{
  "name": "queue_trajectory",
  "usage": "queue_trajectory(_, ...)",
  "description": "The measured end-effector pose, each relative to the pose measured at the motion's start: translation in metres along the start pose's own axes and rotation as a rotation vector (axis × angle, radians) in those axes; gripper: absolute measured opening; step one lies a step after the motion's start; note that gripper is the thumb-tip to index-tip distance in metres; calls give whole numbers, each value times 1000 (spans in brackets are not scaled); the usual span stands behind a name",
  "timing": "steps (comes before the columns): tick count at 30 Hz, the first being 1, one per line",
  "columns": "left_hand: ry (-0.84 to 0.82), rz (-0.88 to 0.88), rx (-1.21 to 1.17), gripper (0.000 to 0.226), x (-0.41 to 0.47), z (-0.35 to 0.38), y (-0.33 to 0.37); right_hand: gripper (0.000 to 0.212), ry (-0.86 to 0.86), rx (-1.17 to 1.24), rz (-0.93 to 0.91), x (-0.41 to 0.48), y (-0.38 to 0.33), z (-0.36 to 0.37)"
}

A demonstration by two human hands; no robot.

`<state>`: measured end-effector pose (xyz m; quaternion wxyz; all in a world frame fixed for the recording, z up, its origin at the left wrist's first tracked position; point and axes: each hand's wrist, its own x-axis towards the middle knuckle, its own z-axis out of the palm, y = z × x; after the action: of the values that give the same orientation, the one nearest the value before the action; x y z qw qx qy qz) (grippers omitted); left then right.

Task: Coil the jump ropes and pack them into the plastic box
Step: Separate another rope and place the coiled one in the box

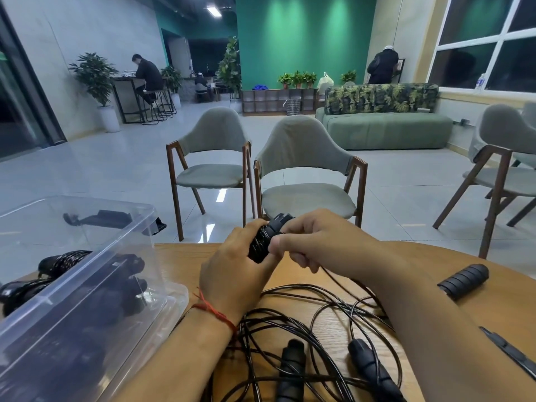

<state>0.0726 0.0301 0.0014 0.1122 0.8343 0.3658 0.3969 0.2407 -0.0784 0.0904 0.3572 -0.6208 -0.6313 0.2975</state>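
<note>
Jump ropes (69,261) lie coiled in the plastic box (171,297), left of the grips. Left grip (232,274) wraps a handle (262,242), right grip (313,245) pinches it; cord (304,320) below lies loose.

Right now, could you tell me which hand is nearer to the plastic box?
Left. The left hand is just right of the plastic box; the right hand is farther right, both gripping one rope handle.

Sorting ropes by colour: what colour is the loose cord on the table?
Black; the cord shows best in the head view.
</note>
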Motion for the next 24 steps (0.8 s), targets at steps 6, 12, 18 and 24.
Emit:
queue_trajectory(6, -95, 126, -115, 45, -5, -5, 4, 57, -110, 314, 101, -7, -1, -8)
queue_trajectory(12, -162, 262, -144, 43, -8, -6, 4, 45, -127, -109, 29, -6, 11, -27)
queue_trajectory(18, -220, 294, -420, 48, -10, -9, 5, 34, -9, -87, 69, -8, 13, -31)
queue_trajectory(24, -100, 166, -785, 37, -12, -13, 15, 23, 70, -163, 104, 3, 40, -12)
